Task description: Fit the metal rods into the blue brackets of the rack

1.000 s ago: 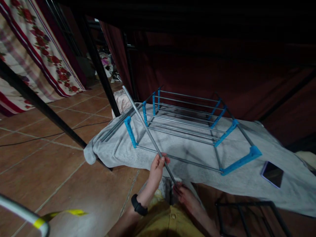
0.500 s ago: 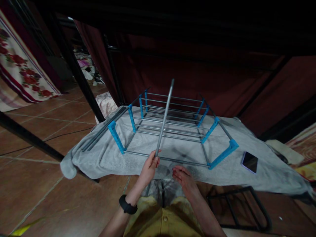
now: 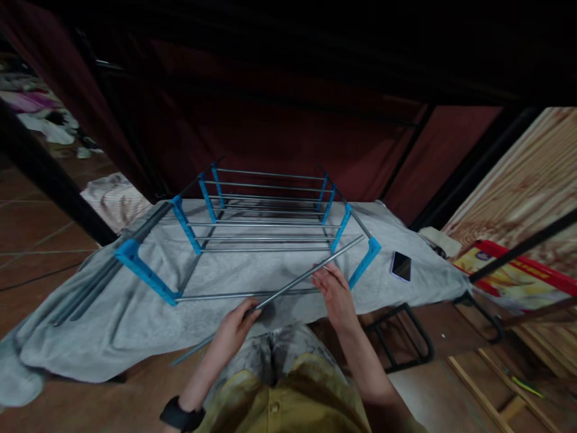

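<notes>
— Hands first, quick?
— Left hand (image 3: 232, 329) is closed round the rod (image 3: 293, 282), low on its length. Right hand (image 3: 336, 294) sits further up, fingers loosely bent over it; can't tell if the thumb closes underneath.
— Where's the rod?
— It slants from bottom left up to the right, crossing the near side of the rack (image 3: 265, 224). Its far tip is just beside the rack's near right blue bracket. Touching or not, can't tell.
— And the rack?
— It has grey bars and blue brackets and lies flat on a grey cloth (image 3: 90, 325), straight ahead of the person.
— Anything else?
— A phone (image 3: 401, 266) lies face up on the cloth, right of the rack. Spare rods (image 3: 85, 294) lie along the rack's left side. There's a black watch (image 3: 180, 415) on the left wrist. A black frame (image 3: 406, 343) is on the floor, below the cloth edge at right.
</notes>
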A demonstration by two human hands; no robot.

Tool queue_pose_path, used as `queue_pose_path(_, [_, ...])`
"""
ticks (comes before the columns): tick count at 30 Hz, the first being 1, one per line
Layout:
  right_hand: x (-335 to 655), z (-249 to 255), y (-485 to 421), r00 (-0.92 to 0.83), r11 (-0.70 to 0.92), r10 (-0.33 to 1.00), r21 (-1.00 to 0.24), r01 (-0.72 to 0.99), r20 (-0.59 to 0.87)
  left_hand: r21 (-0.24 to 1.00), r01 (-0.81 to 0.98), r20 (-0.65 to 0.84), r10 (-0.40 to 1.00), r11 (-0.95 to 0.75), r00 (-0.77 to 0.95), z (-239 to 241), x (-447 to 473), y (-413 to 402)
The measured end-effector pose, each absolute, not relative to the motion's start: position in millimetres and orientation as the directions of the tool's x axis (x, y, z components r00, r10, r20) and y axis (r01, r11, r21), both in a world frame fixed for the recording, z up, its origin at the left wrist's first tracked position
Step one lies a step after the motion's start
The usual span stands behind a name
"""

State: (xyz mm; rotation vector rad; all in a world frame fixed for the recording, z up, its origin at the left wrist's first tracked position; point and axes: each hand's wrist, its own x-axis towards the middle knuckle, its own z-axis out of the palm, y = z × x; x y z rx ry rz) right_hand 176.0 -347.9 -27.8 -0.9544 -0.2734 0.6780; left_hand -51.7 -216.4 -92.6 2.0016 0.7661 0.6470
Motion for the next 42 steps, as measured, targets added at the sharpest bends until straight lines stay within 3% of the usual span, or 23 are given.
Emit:
queue_pose_path(12, [217, -45, -354, 0.853, 0.426, 0.508, -0.826, -0.369, -0.119, 0.764, 0.354, 0.18, 0.704, -0.54, 0.688, -111, -71, -183])
queue_pose_path(27, [230, -65, -364, 0.878, 0.436, 0.461, -0.829, -0.351, -0.129, 0.705, 0.361, 0.214, 0.668, -0.611, 0.713, -114, -78, -161])
queue_pose_path(42, [236, -146, -377, 0.832, 0.328, 0.435, -0.8, -0.503, -0.345, 0.435, 0.516, 0.201, 0.639, -0.737, 0.743, -145, -99, -141])
